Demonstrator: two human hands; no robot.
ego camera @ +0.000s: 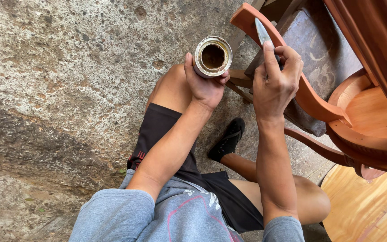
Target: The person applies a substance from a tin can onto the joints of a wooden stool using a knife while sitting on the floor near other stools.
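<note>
The left hand (206, 83) is wrapped around a small metal can (212, 57), fingers curled about its side and thumb up along the near edge, so the can sits in the top of the fist with its open mouth turned toward the camera; the rim is crusted and the inside shows dark brown. This hand rests over the left knee (172, 85). Just to the right, apart from the can, the right hand (275, 78) is closed on a putty knife (262, 31), the forefinger laid straight along the back of the narrow metal blade, whose tip points up and away; the handle is hidden inside the fist. The blade lies against the curved reddish-brown wooden arm of a chair (310, 96) that lies tilted on its side, its paler unfinished seat (372, 114) farther right. The can is level with the blade and left of it, with a gap between them. Below, the person sits in black shorts (171, 134) and a grey shirt (180, 215), one foot in a black shoe (228, 139), on a rough, stained concrete floor (59, 89).
</note>
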